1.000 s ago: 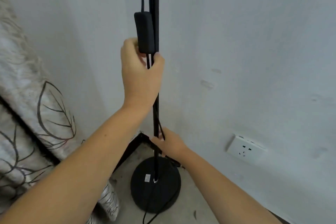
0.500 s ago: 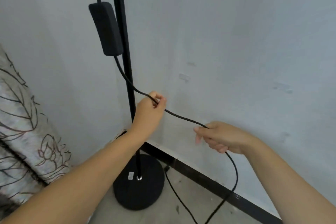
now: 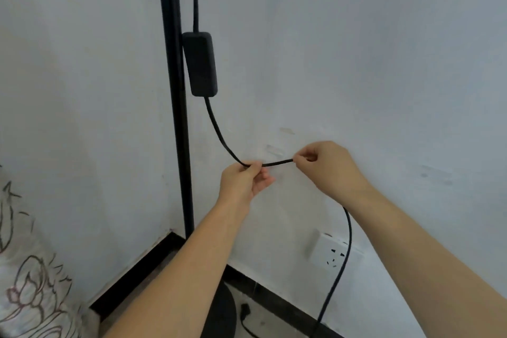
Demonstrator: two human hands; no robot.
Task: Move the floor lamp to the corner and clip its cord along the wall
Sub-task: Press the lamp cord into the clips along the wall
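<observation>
Lamp pole [image 3: 175, 107] standing upright in the corner, switch box [image 3: 200, 63] hanging just beside it. Left hand [image 3: 244, 181] and right hand [image 3: 326, 167] pinching the cord [image 3: 277, 164] between them, close to the wall [image 3: 356, 63]. Cord trailing down past a white socket [image 3: 329, 252].

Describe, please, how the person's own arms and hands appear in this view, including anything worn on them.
Both the left hand and the right hand are bare: no gloves, rings, watch or bracelets show. Both forearms are uncovered up to the frame edge, with no sleeve in view. The fingers carry no visible tape or markings.
</observation>
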